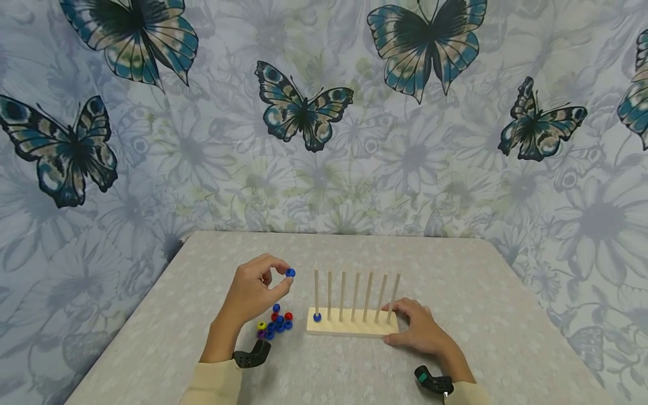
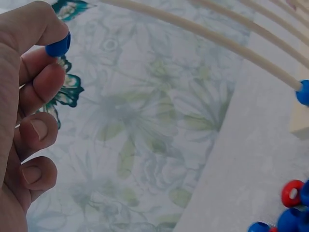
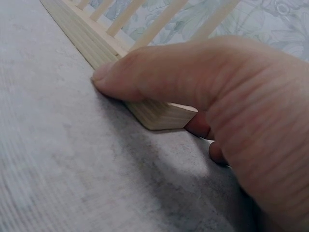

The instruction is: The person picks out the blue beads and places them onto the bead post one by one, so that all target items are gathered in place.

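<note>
Between thumb and forefinger my left hand [image 1: 257,288] pinches a blue bead [image 1: 290,273], raised to the left of the pegs' tops. In the left wrist view that bead [image 2: 59,44] shows its hole, and the other fingers are curled below it. A wooden peg board [image 1: 349,326] with a row of several upright pegs stands on the table. One blue bead [image 1: 317,318] sits at the foot of the leftmost peg. My right hand [image 1: 420,329] grips the board's right end, its thumb [image 3: 116,79] along the near side and its fingers partly hidden behind.
Left of the board lies a loose cluster of beads: several blue [image 1: 280,319], a yellow bead [image 1: 261,325], a purple bead [image 1: 261,334] and red ones [image 1: 288,316]. A pale cloth covers the table [image 1: 455,281]. Behind it hangs a butterfly-patterned backdrop [image 1: 324,185].
</note>
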`<state>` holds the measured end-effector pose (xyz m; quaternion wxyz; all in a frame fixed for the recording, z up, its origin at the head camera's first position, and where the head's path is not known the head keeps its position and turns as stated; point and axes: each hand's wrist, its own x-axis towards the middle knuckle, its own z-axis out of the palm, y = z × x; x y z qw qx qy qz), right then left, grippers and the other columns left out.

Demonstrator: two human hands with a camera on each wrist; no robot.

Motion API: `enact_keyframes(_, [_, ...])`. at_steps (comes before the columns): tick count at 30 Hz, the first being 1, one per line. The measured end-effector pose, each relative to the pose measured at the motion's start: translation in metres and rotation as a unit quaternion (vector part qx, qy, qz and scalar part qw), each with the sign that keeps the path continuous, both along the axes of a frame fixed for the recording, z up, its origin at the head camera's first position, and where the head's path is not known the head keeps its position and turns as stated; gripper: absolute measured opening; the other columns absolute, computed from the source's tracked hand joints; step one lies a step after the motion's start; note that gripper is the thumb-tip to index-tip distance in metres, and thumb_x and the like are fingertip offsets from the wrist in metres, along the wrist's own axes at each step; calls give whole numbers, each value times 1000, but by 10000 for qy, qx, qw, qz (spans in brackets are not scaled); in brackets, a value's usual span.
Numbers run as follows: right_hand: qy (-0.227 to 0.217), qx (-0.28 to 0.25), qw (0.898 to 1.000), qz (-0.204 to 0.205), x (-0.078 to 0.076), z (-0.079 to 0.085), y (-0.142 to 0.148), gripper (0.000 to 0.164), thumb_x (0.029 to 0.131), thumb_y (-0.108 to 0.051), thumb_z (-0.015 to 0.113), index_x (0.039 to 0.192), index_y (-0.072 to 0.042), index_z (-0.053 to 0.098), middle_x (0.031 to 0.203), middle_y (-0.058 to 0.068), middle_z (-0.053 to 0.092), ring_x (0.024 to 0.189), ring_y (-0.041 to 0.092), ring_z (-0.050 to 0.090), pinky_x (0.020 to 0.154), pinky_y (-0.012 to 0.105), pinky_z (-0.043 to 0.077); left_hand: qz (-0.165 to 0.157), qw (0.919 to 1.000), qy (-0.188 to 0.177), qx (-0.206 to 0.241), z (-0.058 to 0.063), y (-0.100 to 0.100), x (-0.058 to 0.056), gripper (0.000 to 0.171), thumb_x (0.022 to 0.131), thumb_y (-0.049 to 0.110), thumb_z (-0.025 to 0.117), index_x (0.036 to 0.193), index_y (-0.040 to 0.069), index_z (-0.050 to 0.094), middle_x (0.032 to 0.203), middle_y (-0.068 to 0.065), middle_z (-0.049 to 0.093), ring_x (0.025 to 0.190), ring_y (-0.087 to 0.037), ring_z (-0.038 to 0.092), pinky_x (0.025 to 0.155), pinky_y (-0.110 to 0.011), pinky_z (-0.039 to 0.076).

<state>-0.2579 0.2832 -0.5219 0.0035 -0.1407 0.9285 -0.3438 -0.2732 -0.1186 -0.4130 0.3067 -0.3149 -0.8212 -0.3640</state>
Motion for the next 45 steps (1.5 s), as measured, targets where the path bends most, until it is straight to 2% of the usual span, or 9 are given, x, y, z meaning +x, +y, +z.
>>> enact_keyframes(5, [51,-1,10000,48,2,0,-2,59,64,-53,89,117,-40,65,112,-19,62,108,12,52,86,36,29,160,9998,119,35,11,1,1,20,80,16,82,95,22,71,87,10,67,58,-4,41,50,-21,39])
enact_keyframes(10, [37,30,10000,77,2,0,-4,58,64,-53,89,116,-40,65,112,-19,61,107,12,52,86,36,29,243,9994,199,-174,16,5,6,19,80,19,82,96,21,72,89,8,70,56,-2,42,48,-20,40])
enact_keyframes(18, [1,-6,10000,58,4,-1,-5,59,63,-53,90,115,-39,66,114,-19,62,112,13,53,87,36,29,154,9996,227,-100,24,11,13,21,79,15,83,97,18,73,86,6,71,55,-1,41,47,-19,39])
enact_keyframes(22, [9,-19,10000,37,3,-2,-5,59,63,-53,90,115,-41,65,113,-20,62,108,10,53,86,35,29,73,9993,364,69,32,15,17,22,78,14,83,98,18,74,87,6,71,55,-1,41,47,-18,38])
enact_keyframes(25, [22,-11,10000,-4,3,-2,-3,59,64,-53,89,116,-42,65,114,-21,61,107,10,52,87,35,29,97,9994,319,82,36,20,17,21,80,16,82,99,18,75,89,6,72,54,-1,40,47,-18,37])
enact_keyframes(31, [-16,-18,10000,-32,3,1,0,59,65,-55,89,117,-43,63,118,-19,60,118,13,52,90,38,30,111,9999,43,-9,35,30,13,19,85,17,80,104,19,75,94,7,74,51,0,38,45,-18,36])
enact_keyframes(39, [20,18,10000,46,2,4,-2,58,67,-53,88,118,-43,63,120,-17,61,118,15,54,88,38,30,89,9999,-32,-51,31,38,11,18,85,19,80,102,19,76,94,8,75,52,0,40,45,-19,36])
enact_keyframes(45, [-3,29,10000,35,4,4,-3,58,67,-53,88,117,-43,63,119,-17,62,118,15,54,88,37,30,95,9999,49,-47,26,41,10,18,86,20,80,103,16,77,95,5,76,52,1,41,46,-19,38])
